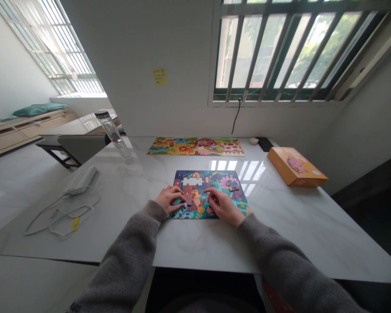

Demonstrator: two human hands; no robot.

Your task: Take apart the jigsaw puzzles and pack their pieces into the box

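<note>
**Two hands at a jigsaw puzzle on a marble table**

The puzzle lies lower middle of the frame, with a white gap near its top edge. The left hand, narrowly curled, touches a loose brown piece; the right hand, also narrow, rests beside it. Whether either holds the piece, I cannot tell.
</note>
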